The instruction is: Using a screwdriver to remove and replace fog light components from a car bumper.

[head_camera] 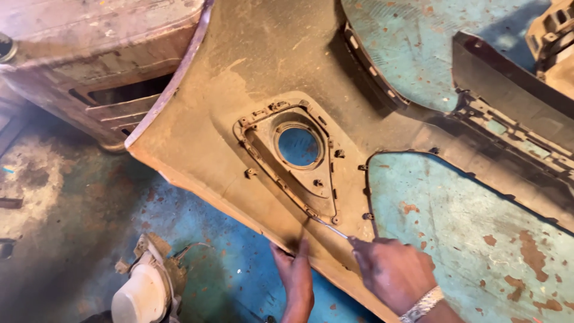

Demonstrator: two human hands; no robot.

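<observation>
Fingers (359,248) hiding thin tool's (329,227) handle end

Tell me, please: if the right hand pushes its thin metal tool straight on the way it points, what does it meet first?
Probably the lower corner of the fog-lamp bracket on the bumper. The right hand aims the thin tool up-left, its tip about there already; actual contact is unclear.

dusty brown bumper (251,72), rust-spotted teal floor (466,239)
</observation>
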